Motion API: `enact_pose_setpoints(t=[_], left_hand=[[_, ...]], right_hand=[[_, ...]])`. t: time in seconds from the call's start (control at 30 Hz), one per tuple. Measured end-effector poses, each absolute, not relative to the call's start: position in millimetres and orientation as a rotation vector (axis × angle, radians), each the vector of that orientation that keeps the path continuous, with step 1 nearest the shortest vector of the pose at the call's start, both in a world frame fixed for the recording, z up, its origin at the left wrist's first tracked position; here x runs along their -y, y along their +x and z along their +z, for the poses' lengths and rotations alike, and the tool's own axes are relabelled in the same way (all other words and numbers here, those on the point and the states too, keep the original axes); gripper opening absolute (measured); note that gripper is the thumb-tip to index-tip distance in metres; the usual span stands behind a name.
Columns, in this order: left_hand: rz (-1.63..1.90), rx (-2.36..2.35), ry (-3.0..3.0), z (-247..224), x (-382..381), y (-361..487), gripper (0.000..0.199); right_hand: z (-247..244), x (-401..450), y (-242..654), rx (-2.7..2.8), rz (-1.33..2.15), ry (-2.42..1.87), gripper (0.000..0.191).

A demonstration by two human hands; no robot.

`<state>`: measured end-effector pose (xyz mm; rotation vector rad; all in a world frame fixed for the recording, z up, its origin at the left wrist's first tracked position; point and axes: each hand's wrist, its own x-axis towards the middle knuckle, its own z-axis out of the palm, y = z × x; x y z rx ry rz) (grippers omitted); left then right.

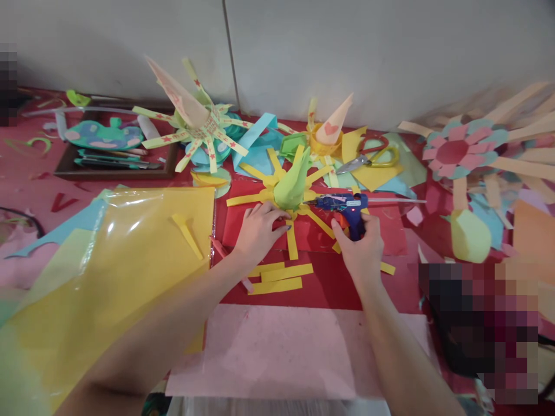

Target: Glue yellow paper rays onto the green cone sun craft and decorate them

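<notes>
My right hand [363,249] grips a blue hot glue gun [353,209], with a finger by its orange trigger. A clear glue stick [396,200] sticks out of its back. The nozzle points left at the foot of a green paper cone [293,182]. Yellow paper strips [243,200] spread out like rays around this cone. My left hand [260,232] is at the cone's lower left, with thumb and fingertips closed on the inner end of a front yellow strip [292,242]. Several loose yellow strips [281,283] lie nearer to me.
Red card [255,226] lies under the work, pink paper [277,352] in front. A glossy yellow folder [143,254] is at left. Behind are a dark tray [67,164], a star-patterned paper craft [203,130], a heart-marked cone [332,132] and scissors [377,159]. A paper flower [459,150] stands right.
</notes>
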<state>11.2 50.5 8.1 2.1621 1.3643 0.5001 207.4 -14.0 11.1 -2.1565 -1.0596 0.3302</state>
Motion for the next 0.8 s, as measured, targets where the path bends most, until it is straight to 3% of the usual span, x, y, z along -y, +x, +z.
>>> enact_pose_setpoints(t=[0.8], left_hand=[[0.466,-1.369,2.209,6.2,-51.9,10.5,0.024]], right_hand=[[11.6,13.1,206.8,1.077,0.322,-2.160,0.050]])
